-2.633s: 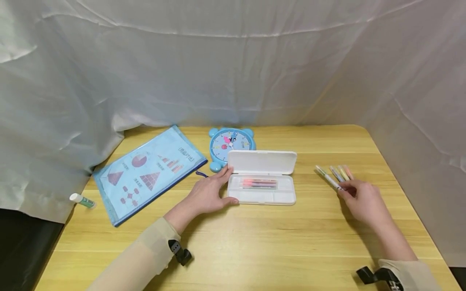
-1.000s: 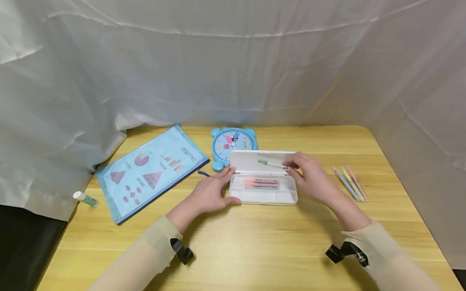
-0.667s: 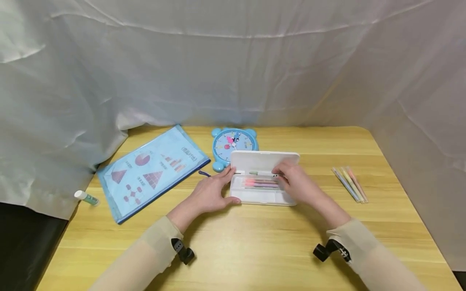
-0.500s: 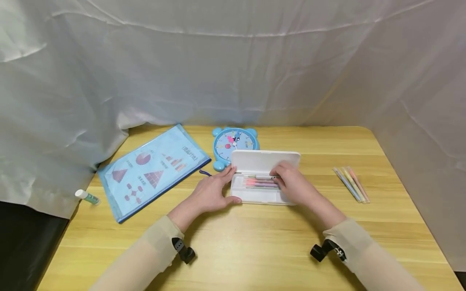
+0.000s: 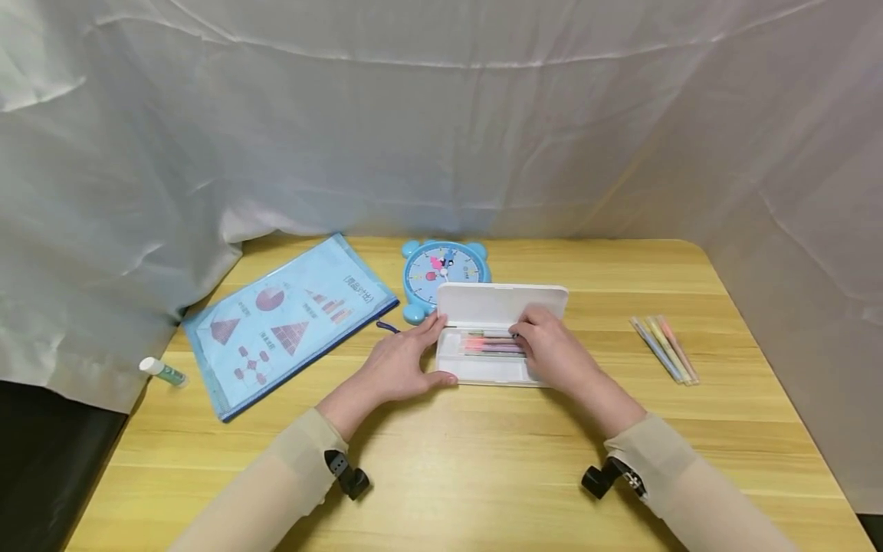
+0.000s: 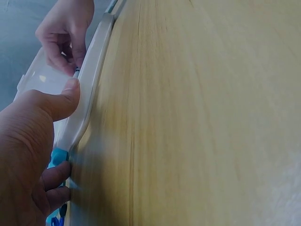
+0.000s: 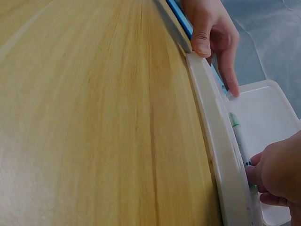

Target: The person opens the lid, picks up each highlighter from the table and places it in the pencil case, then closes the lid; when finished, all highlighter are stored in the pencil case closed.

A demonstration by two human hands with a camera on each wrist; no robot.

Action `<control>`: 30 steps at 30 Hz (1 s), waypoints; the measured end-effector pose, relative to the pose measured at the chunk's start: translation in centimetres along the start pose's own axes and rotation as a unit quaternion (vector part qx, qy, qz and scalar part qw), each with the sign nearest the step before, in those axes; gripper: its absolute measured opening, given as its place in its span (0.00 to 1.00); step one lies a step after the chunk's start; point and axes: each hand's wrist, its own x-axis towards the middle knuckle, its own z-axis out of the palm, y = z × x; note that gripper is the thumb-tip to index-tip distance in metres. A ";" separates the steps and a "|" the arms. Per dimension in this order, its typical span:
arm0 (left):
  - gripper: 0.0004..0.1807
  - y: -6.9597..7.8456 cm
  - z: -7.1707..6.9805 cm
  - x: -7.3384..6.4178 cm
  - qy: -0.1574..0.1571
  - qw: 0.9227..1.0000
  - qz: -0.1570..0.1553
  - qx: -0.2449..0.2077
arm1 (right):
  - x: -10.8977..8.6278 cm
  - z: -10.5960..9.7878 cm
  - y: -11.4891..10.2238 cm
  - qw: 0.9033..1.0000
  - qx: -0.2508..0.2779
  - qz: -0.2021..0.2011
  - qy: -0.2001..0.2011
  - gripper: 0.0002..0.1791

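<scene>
A shiny grey cloth (image 5: 441,138) hung behind a yellow wooden table (image 5: 441,475). The white pencil case (image 5: 503,305) sat in the middle of the table with its lid up, so call that the middle of a clock, with twelve at the far side.

At about eight o'clock, the left hand (image 5: 402,364) held the end of the case, its thumb on the near edge and other fingers reaching the lid side. Toward four o'clock, the right hand (image 5: 555,349) pinched a white pen with a green tip (image 7: 240,141) inside the case, down by the back wall. Next to that pen, pink and purple pens (image 5: 493,346) lay side by side in the same long part.

Each tan sleeve (image 5: 265,479) had a small black gadget (image 5: 345,475) on it. Just past the lid, near eleven o'clock, a blue toy clock (image 5: 441,268) peeked out, partly hidden. At three o'clock, well apart from the case, blue, yellow and pink pens (image 5: 669,350) lay close together. At nine o'clock was a blue zip folder (image 5: 290,330) with chart pictures, and farther out that way lay a green glue stick with a white cap (image 5: 163,372).
</scene>
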 end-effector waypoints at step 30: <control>0.60 -0.1 0.1 0.1 0.003 1.000 0.008 -0.005 | -1.6 -4.0 0.9 0.995 0.088 0.044 0.003 0.10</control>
